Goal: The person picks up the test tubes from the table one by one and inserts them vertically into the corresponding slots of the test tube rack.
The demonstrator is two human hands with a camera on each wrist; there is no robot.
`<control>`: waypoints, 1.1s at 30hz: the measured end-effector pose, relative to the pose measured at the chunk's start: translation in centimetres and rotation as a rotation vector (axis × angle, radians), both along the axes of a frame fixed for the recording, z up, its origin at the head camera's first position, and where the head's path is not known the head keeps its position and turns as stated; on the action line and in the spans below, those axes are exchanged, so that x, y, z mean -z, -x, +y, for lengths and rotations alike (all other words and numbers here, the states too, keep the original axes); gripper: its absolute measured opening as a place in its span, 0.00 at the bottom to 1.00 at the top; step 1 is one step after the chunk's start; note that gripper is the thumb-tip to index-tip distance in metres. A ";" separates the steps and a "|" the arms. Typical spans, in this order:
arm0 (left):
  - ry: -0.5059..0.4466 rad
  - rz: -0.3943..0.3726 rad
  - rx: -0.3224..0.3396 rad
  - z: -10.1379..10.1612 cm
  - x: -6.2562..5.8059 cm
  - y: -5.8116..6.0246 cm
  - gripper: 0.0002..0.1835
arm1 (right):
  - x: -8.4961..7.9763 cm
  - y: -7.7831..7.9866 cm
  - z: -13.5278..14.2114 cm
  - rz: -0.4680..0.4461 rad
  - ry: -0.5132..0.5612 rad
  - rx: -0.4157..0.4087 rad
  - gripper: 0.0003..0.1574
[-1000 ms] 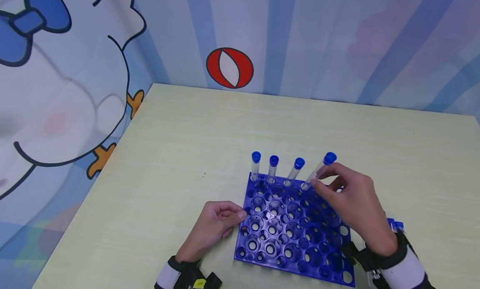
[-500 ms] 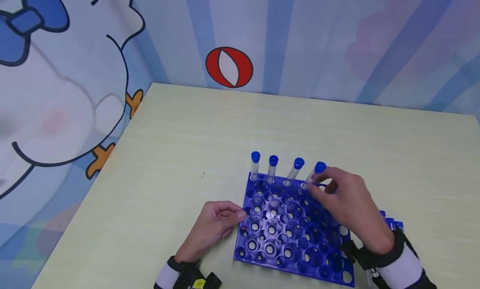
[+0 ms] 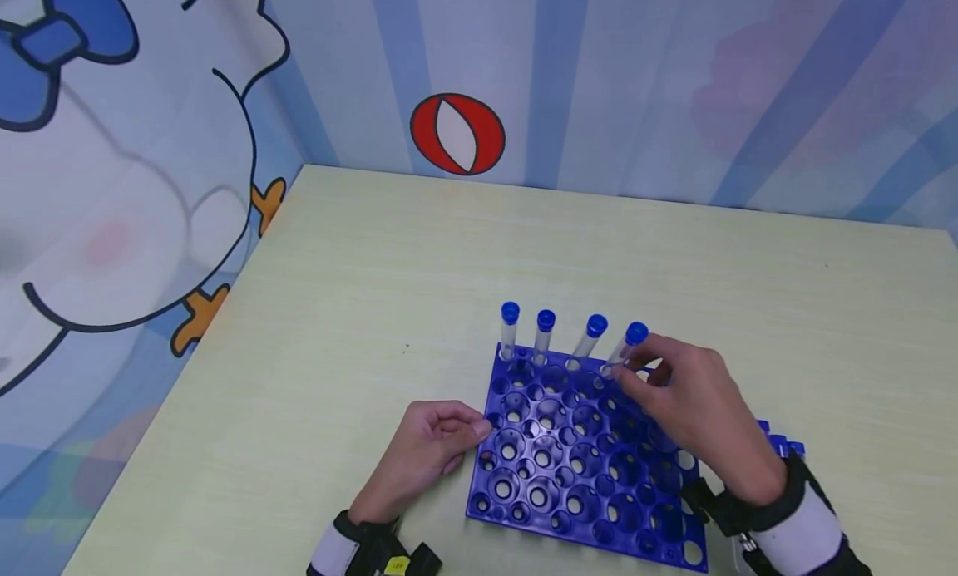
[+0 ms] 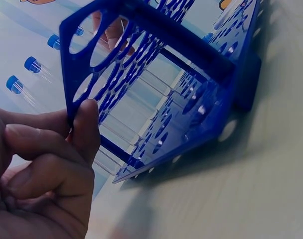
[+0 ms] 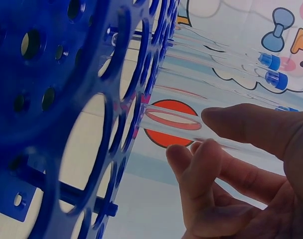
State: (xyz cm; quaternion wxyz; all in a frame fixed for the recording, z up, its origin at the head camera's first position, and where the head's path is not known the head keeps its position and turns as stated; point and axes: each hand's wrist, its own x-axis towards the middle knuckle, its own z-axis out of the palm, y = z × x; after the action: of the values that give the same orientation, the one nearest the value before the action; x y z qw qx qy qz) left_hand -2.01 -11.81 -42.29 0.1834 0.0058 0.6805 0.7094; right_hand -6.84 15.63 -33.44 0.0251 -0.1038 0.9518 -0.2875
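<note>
Your right wrist [image 3: 767, 484] blocks part of the blue caps [image 3: 778, 445] beside it; your left hand [image 3: 427, 447] pinches the edge of a perforated blue plastic rack [image 3: 550, 532]. Your right hand [image 3: 692, 397], thumb and finger barely apart, pinches a transparent, blue-capped tube [image 3: 622, 352], which has dropped deeper into its far-edge hole, tilted, apparently nearly seated, alongside three matching tubes [image 3: 544, 337]; behind rises a cartoon wall [image 3: 636, 77]

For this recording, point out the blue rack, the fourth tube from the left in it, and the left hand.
Blue rack [image 3: 565, 455], head view, on its top plate between holes.
Fourth tube from the left [image 3: 622, 351], head view, on its clear body.
Left hand [image 4: 52, 172], left wrist view, on a curled finger.
</note>
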 end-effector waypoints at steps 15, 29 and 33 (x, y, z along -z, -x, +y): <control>0.002 -0.004 -0.003 0.0 -0.2 0.1 0.15 | -0.1 -0.3 0.4 -0.059 -0.022 0.017 0.20; 0.038 -0.049 -0.015 -0.1 -0.5 0.0 0.15 | -0.5 -4.1 5.3 -0.064 -0.018 0.332 0.30; 0.043 -0.055 -0.017 -0.1 -0.6 0.0 0.15 | 0.6 -5.2 7.1 -0.151 -0.020 0.453 0.31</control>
State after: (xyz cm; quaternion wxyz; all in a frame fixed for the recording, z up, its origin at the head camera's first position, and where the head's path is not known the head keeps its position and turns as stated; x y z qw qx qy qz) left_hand -2.04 -11.87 -41.72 0.1962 -0.0232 0.6904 0.6959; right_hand -1.63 22.73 -34.01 0.0320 0.1344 0.9491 -0.2832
